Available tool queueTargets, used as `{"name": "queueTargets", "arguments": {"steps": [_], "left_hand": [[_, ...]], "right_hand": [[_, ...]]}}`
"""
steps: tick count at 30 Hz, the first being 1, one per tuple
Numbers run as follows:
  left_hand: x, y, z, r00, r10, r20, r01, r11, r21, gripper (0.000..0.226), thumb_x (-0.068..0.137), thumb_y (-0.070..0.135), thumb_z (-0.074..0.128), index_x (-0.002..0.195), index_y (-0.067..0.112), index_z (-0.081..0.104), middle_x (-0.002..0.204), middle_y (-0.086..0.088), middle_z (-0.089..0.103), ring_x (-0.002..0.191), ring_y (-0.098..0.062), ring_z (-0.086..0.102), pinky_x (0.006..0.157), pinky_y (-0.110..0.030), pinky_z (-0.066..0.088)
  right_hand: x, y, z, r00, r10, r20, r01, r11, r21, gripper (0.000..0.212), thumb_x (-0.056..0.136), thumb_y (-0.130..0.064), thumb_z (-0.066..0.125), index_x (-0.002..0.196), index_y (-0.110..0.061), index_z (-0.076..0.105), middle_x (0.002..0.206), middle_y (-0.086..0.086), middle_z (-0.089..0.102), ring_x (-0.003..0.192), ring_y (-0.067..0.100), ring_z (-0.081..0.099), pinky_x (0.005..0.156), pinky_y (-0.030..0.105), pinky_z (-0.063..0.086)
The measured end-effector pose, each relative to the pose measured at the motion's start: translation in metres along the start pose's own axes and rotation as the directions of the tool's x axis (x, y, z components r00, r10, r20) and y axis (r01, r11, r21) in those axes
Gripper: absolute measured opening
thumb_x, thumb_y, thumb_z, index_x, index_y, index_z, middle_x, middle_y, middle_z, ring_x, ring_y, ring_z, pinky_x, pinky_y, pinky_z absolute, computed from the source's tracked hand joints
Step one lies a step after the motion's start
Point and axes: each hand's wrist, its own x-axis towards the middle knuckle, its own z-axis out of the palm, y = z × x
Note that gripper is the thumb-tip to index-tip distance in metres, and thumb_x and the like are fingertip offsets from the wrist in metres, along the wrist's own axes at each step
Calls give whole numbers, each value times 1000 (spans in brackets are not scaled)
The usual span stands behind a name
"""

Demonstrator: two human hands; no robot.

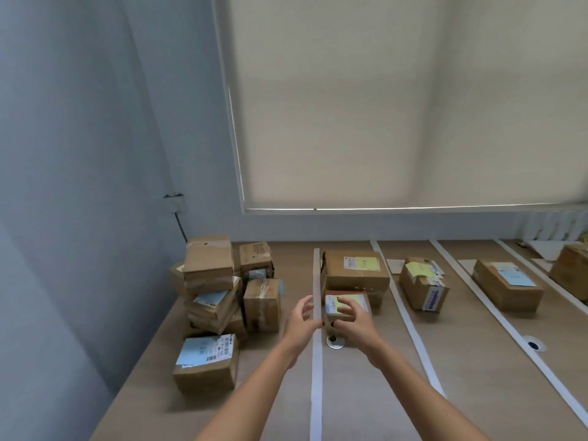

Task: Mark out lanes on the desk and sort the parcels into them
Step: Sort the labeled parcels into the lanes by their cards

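The desk (366, 393) is split into lanes by white tape strips (316, 377). A small parcel (361, 303) with a yellow note and a blue label sits in the leftmost lane, just right of the first strip and in front of a larger parcel (356, 270). My right hand (351, 319) grips the small parcel, fingers spread over its top and thumb at its near side. My left hand (302, 316) hovers open beside the strip, its fingers left of the parcel. A pile of unsorted parcels (216, 281) stands at the desk's left end.
Further tape strips (410, 329) (496, 310) run right. Single parcels sit in those lanes (423, 284) (506, 284) and one at the far right (572, 268). A lone parcel (206, 364) lies near the left edge. Cable grommets (334, 341) (534, 344) dot the desk.
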Motion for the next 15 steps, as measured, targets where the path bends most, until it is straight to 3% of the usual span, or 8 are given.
{"name": "queueTargets", "arguments": {"steps": [5, 8, 13, 15], "left_hand": [[4, -9, -35, 999, -27, -37, 27, 1000, -1, 61, 86, 2, 55, 141, 22, 35, 143, -8, 41, 133, -24, 36, 108, -40, 37], [13, -15, -53, 997, -40, -60, 40, 999, -13, 61, 86, 1, 56, 141, 19, 35, 142, -10, 42, 132, -24, 39, 108, -45, 36], [33, -34, -83, 992, -74, -101, 70, 997, -41, 58, 86, 1, 55, 139, 19, 38, 139, -8, 45, 120, -16, 45, 93, -29, 40], [47, -43, -95, 985, -103, -137, 96, 994, -52, 59, 86, 1, 54, 140, 19, 37, 142, -9, 42, 126, -21, 43, 95, -31, 39]], "right_hand": [[12, -4, 41, 996, 6, 84, -5, 1000, -11, 57, 82, -4, 63, 132, -22, 43, 120, 1, 50, 93, 5, 55, 62, 13, 47], [24, -2, 57, 995, 34, 95, -31, 999, -29, 59, 82, -3, 62, 134, -20, 42, 122, 1, 49, 92, 7, 56, 66, 15, 48], [50, 3, 79, 989, 62, 134, -53, 996, -76, 59, 83, -4, 61, 136, -20, 41, 129, 5, 47, 94, 9, 54, 70, 15, 47], [63, 7, 87, 986, 69, 151, -57, 995, -83, 58, 83, -5, 60, 136, -22, 41, 131, 5, 47, 95, 8, 54, 74, 17, 48]]}}
